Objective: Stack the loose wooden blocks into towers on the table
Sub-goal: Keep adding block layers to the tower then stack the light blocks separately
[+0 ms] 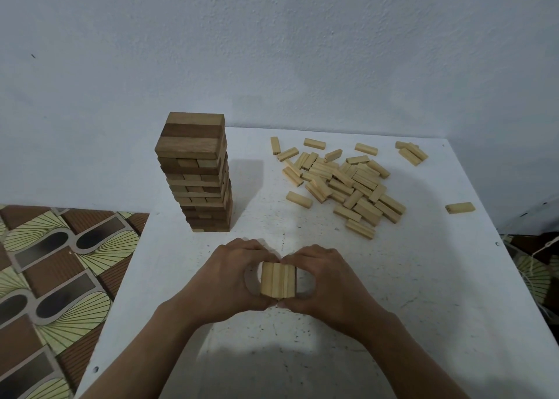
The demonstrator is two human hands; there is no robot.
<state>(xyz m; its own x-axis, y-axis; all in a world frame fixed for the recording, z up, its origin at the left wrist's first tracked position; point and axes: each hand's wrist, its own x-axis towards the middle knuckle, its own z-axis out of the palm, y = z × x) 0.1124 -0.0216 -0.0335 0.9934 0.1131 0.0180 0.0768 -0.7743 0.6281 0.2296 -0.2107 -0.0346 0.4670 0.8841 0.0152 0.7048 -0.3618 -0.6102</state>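
A tall tower of darker wooden blocks (199, 175) stands at the back left of the white table (423, 292). A heap of several loose pale blocks (348, 184) lies at the back right. Near the table's middle, three pale blocks (277, 279) sit side by side as one row. My left hand (223, 280) and my right hand (329, 280) cup this row from either side, fingers and thumbs curled round its ends. What is under the row is hidden by my hands.
Single stray blocks lie apart from the heap, one at the far right (459, 207) and a few near the back edge (411, 153). A patterned floor (54, 277) shows beyond the table's left edge. A pale wall (272, 51) rises behind.
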